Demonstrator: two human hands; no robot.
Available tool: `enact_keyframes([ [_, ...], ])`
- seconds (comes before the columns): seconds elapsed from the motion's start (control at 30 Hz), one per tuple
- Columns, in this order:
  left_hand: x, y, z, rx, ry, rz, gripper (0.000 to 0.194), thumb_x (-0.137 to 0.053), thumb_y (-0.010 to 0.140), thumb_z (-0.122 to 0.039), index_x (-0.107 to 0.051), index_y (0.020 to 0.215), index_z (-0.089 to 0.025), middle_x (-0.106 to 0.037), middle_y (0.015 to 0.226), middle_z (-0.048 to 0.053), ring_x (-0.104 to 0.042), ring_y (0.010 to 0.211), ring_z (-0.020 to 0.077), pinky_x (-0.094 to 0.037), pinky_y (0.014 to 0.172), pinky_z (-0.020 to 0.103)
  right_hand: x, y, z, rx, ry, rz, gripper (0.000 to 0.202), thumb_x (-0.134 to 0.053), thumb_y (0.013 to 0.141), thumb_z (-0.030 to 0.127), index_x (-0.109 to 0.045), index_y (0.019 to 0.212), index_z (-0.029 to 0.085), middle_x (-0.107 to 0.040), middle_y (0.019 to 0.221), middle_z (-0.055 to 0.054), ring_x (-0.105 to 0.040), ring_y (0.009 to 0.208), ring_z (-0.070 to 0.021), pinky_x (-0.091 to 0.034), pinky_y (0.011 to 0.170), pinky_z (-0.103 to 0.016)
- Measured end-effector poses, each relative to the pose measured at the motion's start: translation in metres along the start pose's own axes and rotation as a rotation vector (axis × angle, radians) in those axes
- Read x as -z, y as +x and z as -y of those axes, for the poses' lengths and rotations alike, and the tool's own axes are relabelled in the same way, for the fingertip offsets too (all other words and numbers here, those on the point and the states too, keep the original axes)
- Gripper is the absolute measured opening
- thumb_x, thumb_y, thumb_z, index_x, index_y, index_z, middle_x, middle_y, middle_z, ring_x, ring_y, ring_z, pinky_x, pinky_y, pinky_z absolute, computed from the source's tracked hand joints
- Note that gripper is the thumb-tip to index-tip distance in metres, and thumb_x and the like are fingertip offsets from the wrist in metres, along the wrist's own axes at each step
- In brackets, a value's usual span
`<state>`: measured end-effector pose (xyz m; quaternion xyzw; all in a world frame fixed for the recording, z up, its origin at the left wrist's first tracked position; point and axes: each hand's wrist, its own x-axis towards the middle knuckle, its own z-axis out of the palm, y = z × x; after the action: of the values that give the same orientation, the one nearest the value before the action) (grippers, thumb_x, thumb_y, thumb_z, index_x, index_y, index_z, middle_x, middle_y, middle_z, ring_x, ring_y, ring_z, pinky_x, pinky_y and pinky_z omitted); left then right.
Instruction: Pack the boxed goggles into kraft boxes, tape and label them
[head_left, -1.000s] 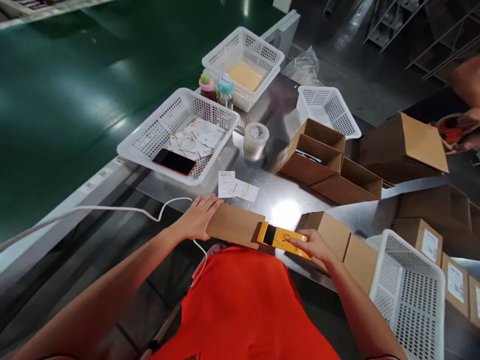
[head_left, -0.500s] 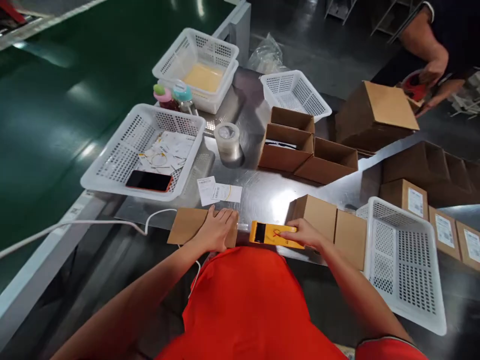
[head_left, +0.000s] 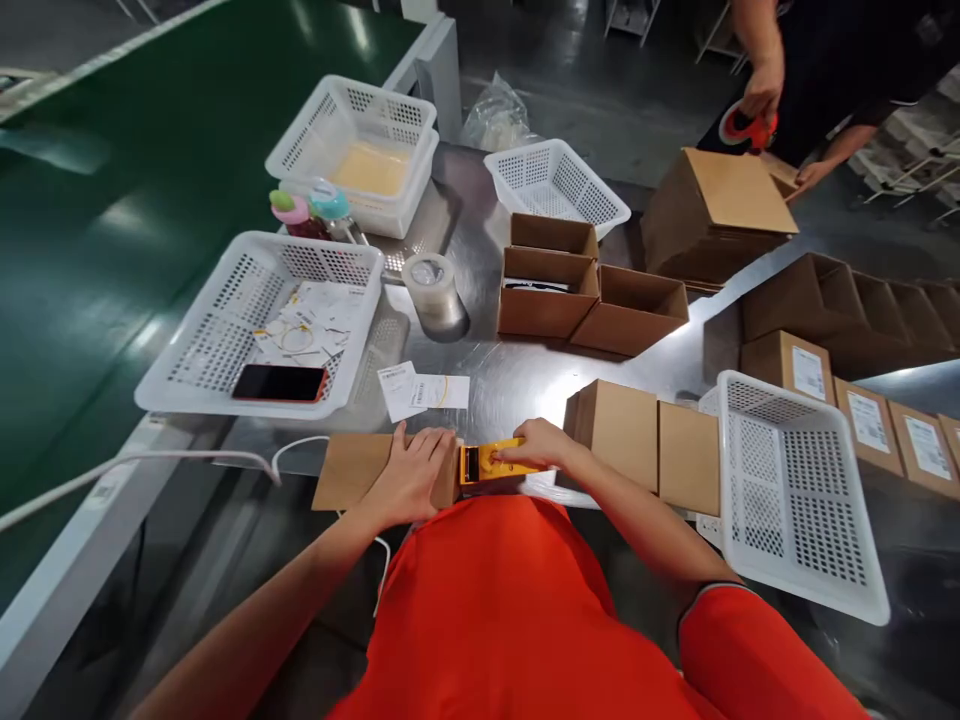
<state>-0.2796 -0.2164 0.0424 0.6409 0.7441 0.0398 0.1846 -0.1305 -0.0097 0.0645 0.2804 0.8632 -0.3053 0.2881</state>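
A flat-topped brown cardboard box (head_left: pixel 349 468) lies at the table's front edge, against my body. My left hand (head_left: pixel 412 472) rests on its top near the right end, fingers spread. My right hand (head_left: pixel 541 443) is wrapped round a yellow handheld tool (head_left: pixel 491 461) with a dark window. The tool's left end is at the right end of the box. Just beyond the box lie white printed cards (head_left: pixel 442 391), one with a thin yellow loop on it.
A white basket (head_left: pixel 157 385) with cards and a phone (head_left: pixel 279 383) stands left. Clear tape rolls (head_left: pixel 435 290), open boxes (head_left: pixel 547 308) and closed boxes (head_left: pixel 688 455) stand on the metal table. Another basket (head_left: pixel 795 500) is right. A person holds a red tape dispenser (head_left: pixel 750 130) at back right.
My right hand has moved the yellow tool left, up to the box's end. My left hand stays on the box. The other person's hand and red dispenser have risen. The view has shifted.
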Motion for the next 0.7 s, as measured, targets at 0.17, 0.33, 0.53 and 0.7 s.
enact_keyframes([
  [0.17, 0.010, -0.009, 0.000, 0.073, -0.063, -0.109, 0.092, -0.066, 0.066, -0.051, -0.030, 0.141, -0.011, -0.049, 0.137, 0.026, -0.045, 0.129, 0.0414, -0.016, 0.111, 0.067, 0.020, -0.009, 0.010, 0.031, -0.029, -0.060, 0.057, -0.058, 0.072, 0.075, -0.066, 0.066, 0.018, -0.059, 0.064, -0.003, -0.051, 0.062, -0.0149, -0.027, 0.051, -0.026],
  [0.33, 0.030, -0.016, 0.001, 0.084, -0.079, -0.217, 0.094, -0.068, 0.063, -0.043, -0.025, 0.141, -0.012, -0.049, 0.136, 0.024, -0.046, 0.128, 0.0416, -0.018, 0.113, 0.066, 0.051, -0.022, 0.013, 0.105, 0.029, -0.065, 0.053, -0.060, 0.072, 0.070, -0.055, 0.058, 0.019, -0.049, 0.055, 0.001, -0.045, 0.056, -0.0127, -0.026, 0.051, -0.026],
  [0.53, 0.064, -0.041, 0.004, 0.080, -0.266, -0.399, 0.104, -0.075, 0.057, -0.039, -0.021, 0.143, -0.019, -0.044, 0.140, 0.020, -0.044, 0.130, 0.0415, -0.037, 0.108, 0.058, 0.083, -0.048, -0.011, 0.315, 0.322, -0.002, 0.054, -0.063, 0.066, 0.071, -0.049, 0.057, 0.019, -0.040, 0.055, 0.006, -0.037, 0.055, -0.0092, -0.025, 0.050, -0.023],
  [0.7, 0.080, -0.063, 0.001, 0.079, -0.366, -0.455, 0.111, -0.080, 0.053, -0.040, -0.022, 0.145, -0.024, -0.043, 0.142, 0.017, -0.046, 0.130, 0.0408, -0.041, 0.107, 0.056, 0.089, -0.072, -0.025, 0.377, 0.401, -0.008, 0.050, -0.064, 0.065, 0.066, -0.050, 0.057, 0.019, -0.041, 0.055, 0.006, -0.037, 0.054, -0.0085, -0.026, 0.049, -0.022],
])
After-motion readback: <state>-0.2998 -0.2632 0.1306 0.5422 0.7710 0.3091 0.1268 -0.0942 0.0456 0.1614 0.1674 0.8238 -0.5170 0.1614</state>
